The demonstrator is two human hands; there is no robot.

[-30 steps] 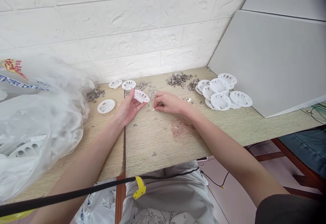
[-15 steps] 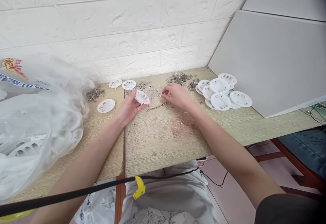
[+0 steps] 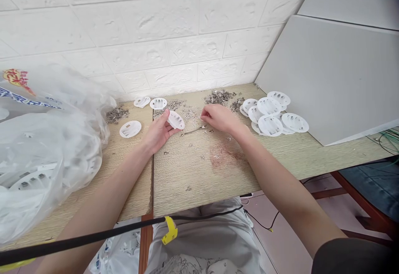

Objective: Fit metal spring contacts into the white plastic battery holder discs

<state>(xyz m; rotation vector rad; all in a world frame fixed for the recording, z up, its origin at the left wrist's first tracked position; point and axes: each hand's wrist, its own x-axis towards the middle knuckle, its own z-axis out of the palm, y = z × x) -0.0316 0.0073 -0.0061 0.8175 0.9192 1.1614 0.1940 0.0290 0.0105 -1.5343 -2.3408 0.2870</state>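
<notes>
My left hand (image 3: pixel 158 133) grips a round white plastic disc (image 3: pixel 176 120) by its edge, tilted above the table, thumb on top. To its right, my right hand (image 3: pixel 218 118) hovers over the tabletop with its fingertips pinched together; whatever they hold is too small or hidden to make out. Between the hands lies a thin dark tool (image 3: pixel 193 131) like tweezers. Small metal pieces (image 3: pixel 188 112) are scattered behind and around it. A darker heap of metal pieces (image 3: pixel 218 96) sits just beyond my right hand.
Slotted white discs (image 3: pixel 270 125) are piled at the right, beside a grey panel (image 3: pixel 336 74). Other discs (image 3: pixel 130 129) lie at the left. A clear plastic bag (image 3: pixel 50 153) full of discs fills the left side. A black cable (image 3: pixel 102 234) crosses the foreground.
Both hands have shifted slightly to the right. The disc in my left hand has turned a little, showing more of its face. My right fingers are drawn closer together.
</notes>
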